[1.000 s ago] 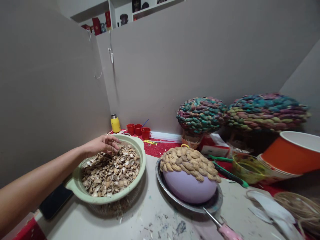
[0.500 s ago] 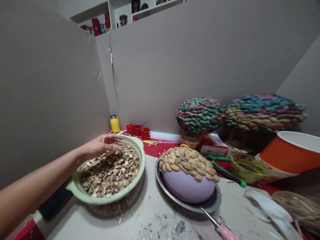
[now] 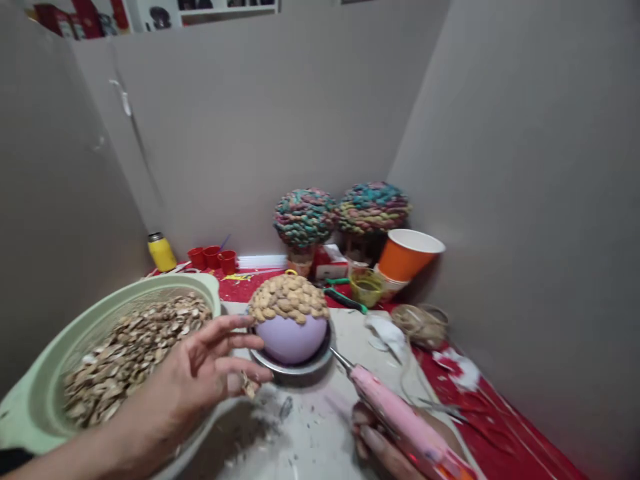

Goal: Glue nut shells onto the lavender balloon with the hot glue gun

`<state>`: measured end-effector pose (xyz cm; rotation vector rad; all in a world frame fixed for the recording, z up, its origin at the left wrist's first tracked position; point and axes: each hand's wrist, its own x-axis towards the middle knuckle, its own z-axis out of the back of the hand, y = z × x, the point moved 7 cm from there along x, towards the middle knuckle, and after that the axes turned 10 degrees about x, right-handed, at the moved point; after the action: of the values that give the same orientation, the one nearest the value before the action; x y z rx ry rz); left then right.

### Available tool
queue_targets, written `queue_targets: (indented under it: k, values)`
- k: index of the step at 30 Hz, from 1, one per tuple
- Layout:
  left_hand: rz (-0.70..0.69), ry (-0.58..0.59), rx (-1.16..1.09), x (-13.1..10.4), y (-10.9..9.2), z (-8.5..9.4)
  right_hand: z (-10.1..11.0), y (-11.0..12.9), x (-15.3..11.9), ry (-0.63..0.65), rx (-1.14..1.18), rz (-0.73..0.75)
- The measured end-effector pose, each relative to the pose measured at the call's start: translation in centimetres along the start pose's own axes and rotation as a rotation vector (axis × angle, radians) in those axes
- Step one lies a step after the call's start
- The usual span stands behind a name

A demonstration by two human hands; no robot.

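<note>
My left hand (image 3: 200,373) pinches a small piece of nut shell (image 3: 249,385) between thumb and a finger, its other fingers spread towards the ball. In my right hand (image 3: 377,443) is a pink hot glue gun (image 3: 395,407), its metal nozzle pointing up and left at the bowl's edge. Between the hands, a lilac ball (image 3: 291,339) rests in a shallow metal bowl (image 3: 287,369). Peanut shells (image 3: 290,297) cover the ball's upper part; the lower part is bare. Beside my left hand stands a pale green basket (image 3: 35,383) holding many loose nut shells (image 3: 135,353).
Behind the ball stand two colourful shell-covered balls (image 3: 305,217) on pots. Red cups (image 3: 213,257) and a yellow bottle (image 3: 161,252) are at back left. On the right are an orange paper bucket (image 3: 407,257), green-handled pliers (image 3: 353,303), twine (image 3: 423,323) and scissors (image 3: 445,408).
The view has swung right. My left hand has come out of the basket with a piece of shell and moved beside the ball. My right hand has appeared, holding the glue gun.
</note>
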<state>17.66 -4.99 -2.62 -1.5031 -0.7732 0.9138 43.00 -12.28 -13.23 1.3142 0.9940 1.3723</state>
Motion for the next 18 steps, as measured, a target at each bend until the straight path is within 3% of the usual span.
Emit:
queue_targets:
  k: [1, 3, 8, 12, 18]
  values:
    - [0.009, 0.023, -0.032, 0.1, 0.8, -1.4, -0.3, 0.1, -0.3, 0.014, 0.096, -0.098]
    - [0.017, 0.035, -0.061, 0.7, 2.3, -3.8, -0.4, 1.1, -0.8, -0.042, 0.116, -0.129]
    - [0.011, 0.049, -0.112, 3.3, 5.5, -8.1, -1.3, 3.0, -0.4, -0.046, 0.193, 0.017]
    - [0.008, 0.039, -0.170, 4.7, 6.6, -10.0, -0.6, 3.1, 0.3, -0.097, 0.271, 0.059]
    - [-0.081, 0.054, -0.191, 5.1, 6.5, -11.4, -0.2, 2.8, 0.5, -0.163, 0.270, 0.033]
